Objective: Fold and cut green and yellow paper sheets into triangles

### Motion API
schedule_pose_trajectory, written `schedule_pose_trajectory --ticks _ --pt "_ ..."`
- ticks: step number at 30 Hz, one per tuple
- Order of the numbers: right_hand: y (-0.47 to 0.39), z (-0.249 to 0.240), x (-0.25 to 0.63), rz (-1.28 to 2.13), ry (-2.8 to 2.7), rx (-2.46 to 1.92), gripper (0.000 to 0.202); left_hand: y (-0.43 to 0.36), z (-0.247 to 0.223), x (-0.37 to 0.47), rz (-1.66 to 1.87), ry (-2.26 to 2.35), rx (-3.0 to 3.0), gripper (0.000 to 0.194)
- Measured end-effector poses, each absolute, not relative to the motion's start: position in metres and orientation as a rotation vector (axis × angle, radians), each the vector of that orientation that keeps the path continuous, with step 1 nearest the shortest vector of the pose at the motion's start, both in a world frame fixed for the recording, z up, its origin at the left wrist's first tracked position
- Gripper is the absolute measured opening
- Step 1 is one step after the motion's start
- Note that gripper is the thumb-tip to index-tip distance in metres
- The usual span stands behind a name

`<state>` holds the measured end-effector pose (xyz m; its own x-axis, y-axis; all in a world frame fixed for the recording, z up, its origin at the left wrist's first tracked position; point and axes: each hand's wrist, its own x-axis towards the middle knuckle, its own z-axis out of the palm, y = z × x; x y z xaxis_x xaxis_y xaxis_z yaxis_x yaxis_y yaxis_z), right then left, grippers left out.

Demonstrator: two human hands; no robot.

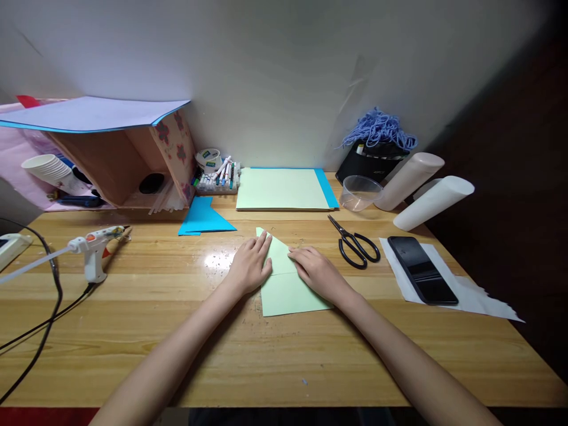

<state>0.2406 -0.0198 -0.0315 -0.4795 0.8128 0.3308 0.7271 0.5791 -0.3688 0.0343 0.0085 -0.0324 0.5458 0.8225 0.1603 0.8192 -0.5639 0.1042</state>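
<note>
Pressing folded pale-green paper [288, 294] onto the wooden tabletop [266, 361], laying the left hand [249, 265] nearly flat along its left edge, gripping nothing, half-curling the right hand [318, 273] at its slanted edge, pinching or pressing, can't tell, working between blue paper [206, 216] and scissors [347, 235].

Craft desk [222, 361] with glue gun [93, 254], markers [224, 170], scissors [347, 234].
</note>
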Motion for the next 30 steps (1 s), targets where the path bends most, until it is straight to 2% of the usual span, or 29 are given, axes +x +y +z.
schedule_pose_trajectory --ticks 9,15,27,30 --pt "-0.020 -0.028 0.240 0.327 -2.313 -1.257 0.028 0.002 -0.024 0.048 0.285 1.465 2.719 0.057" --pt "-0.020 -0.016 0.257 0.414 -2.334 -1.485 0.026 0.001 -0.022 0.053 0.251 1.509 2.703 0.057" --pt "-0.039 0.017 0.283 0.353 -2.546 -1.509 0.028 -0.002 -0.025 0.060 0.238 1.591 2.703 0.058" --pt "-0.039 0.016 0.284 0.333 -2.531 -1.533 0.026 -0.009 -0.030 0.074 0.223 1.590 2.721 0.052"
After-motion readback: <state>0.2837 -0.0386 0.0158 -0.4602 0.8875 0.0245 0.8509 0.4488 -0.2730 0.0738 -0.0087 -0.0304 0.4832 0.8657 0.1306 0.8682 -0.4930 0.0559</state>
